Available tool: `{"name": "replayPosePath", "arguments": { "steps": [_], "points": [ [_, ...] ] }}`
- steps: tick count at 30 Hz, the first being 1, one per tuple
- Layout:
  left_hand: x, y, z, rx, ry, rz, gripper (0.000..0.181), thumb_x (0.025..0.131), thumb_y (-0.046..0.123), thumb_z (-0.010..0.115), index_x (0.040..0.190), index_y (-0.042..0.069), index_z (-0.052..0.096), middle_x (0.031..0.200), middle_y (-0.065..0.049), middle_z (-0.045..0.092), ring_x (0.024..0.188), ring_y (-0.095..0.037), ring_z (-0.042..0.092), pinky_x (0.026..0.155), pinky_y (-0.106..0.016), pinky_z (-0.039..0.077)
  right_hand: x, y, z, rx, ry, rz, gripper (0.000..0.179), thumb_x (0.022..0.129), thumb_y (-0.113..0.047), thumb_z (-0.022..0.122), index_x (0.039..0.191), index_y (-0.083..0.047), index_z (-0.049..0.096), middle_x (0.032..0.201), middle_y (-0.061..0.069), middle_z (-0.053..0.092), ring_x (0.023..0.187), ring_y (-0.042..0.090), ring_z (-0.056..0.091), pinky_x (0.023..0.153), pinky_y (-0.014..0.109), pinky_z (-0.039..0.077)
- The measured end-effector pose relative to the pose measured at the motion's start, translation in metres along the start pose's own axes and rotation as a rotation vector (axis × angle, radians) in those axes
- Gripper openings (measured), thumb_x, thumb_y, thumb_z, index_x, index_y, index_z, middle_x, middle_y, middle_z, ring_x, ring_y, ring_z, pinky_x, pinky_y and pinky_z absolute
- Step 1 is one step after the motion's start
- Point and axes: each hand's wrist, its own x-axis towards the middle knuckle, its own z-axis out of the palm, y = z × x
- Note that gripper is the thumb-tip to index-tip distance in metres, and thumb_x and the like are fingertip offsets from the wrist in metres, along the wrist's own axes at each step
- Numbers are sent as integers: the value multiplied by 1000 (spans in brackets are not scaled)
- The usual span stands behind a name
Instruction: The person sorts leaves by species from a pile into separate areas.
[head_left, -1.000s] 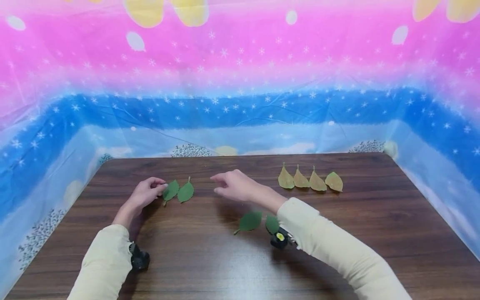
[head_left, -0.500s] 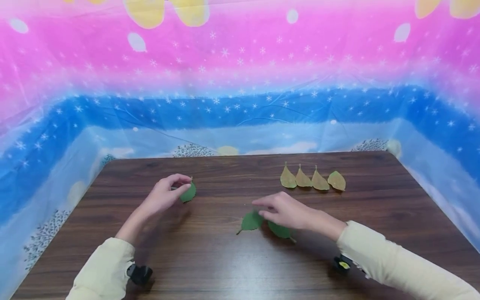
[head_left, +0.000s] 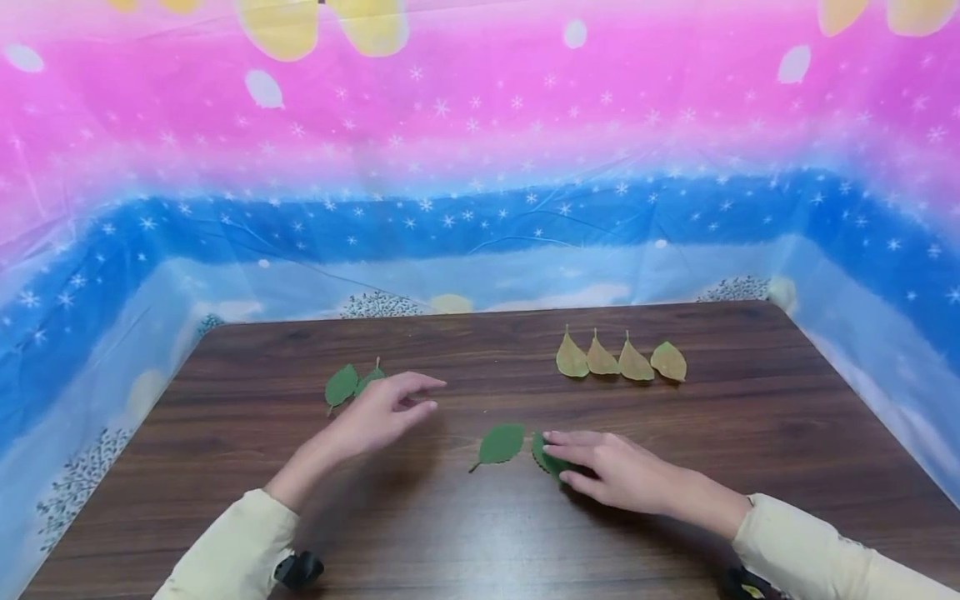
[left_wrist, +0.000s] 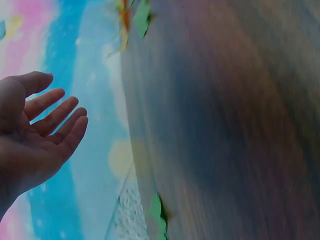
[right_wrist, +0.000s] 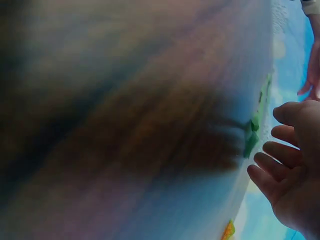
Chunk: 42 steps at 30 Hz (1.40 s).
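My left hand [head_left: 378, 415] hovers over the table, its fingers loosely extended and nothing in them; the left wrist view shows its bare palm [left_wrist: 35, 130]. Behind it lie two green leaves, one fully visible [head_left: 342, 385] and one partly covered by the hand [head_left: 371, 381]. My right hand [head_left: 626, 473] reaches over another green leaf [head_left: 544, 454], hiding much of it. In the right wrist view its relaxed fingers [right_wrist: 282, 152] are beside a green leaf [right_wrist: 251, 140]; contact cannot be told. Between the hands lies one more green leaf [head_left: 501, 443], stem toward the lower left.
Several yellowish-brown leaves [head_left: 573, 358] form a row at the back right of the dark wooden table [head_left: 465, 533]. A pink and blue snowflake-patterned cloth [head_left: 480, 208] surrounds the table's back and sides.
My left hand has moved right, away from the far-left green leaf and past the second. The right hand has come back and to the right, over the right-hand green leaf.
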Motion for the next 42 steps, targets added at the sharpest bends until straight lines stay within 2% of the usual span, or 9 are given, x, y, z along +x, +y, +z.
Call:
{"name": "replayPosePath", "arguments": {
  "steps": [8, 13, 18, 22, 28, 36, 42],
  "points": [
    [11, 19, 33, 162, -154, 153, 43, 96, 12, 59, 135, -4, 52, 137, -21, 51, 127, -35, 47, 104, -49, 36, -4, -4, 7, -132, -43, -53, 47, 99, -31, 57, 136, -3, 54, 144, 17, 45, 128, 27, 48, 94, 41, 48],
    [17, 23, 47, 170, -226, 139, 43, 98, 10, 58, 137, -5, 50, 140, -23, 47, 129, -34, 45, 103, -48, 38, -3, -3, 11, -156, -83, -45, 50, 100, -35, 54, 138, -2, 53, 145, 16, 44, 131, 26, 45, 98, 41, 45],
    [22, 24, 58, 177, -257, 143, 41, 97, 8, 59, 135, -6, 52, 137, -24, 50, 127, -33, 48, 101, -46, 41, -3, -2, 14, -177, -81, -73, 51, 101, -37, 51, 136, 1, 53, 144, 17, 44, 130, 27, 45, 99, 42, 44],
    [26, 26, 65, 201, -257, 173, 39, 94, 4, 61, 132, -7, 55, 134, -25, 52, 125, -33, 50, 100, -44, 42, -4, -2, 16, -163, -86, -72, 54, 102, -38, 49, 138, 1, 51, 147, 17, 41, 133, 29, 41, 102, 44, 41],
    [34, 28, 77, 234, -247, 158, 39, 93, 2, 62, 131, -7, 55, 133, -26, 53, 123, -34, 52, 98, -43, 44, -6, -3, 16, -126, -111, -34, 55, 102, -39, 48, 140, 0, 48, 150, 15, 37, 136, 27, 36, 106, 45, 36],
    [35, 23, 89, 339, -136, 224, 38, 86, -2, 70, 122, -7, 61, 118, -20, 63, 109, -31, 60, 92, -38, 48, -6, -3, 17, -130, -94, -45, 54, 101, -37, 51, 139, 1, 49, 149, 15, 38, 136, 27, 37, 106, 45, 36],
    [34, 24, 89, 320, -105, 203, 32, 84, -3, 71, 116, -3, 65, 112, -16, 64, 102, -29, 59, 85, -36, 50, -6, -3, 17, -143, -90, -49, 54, 101, -37, 51, 139, 1, 50, 149, 16, 39, 136, 27, 37, 106, 44, 35]
  ]
}}
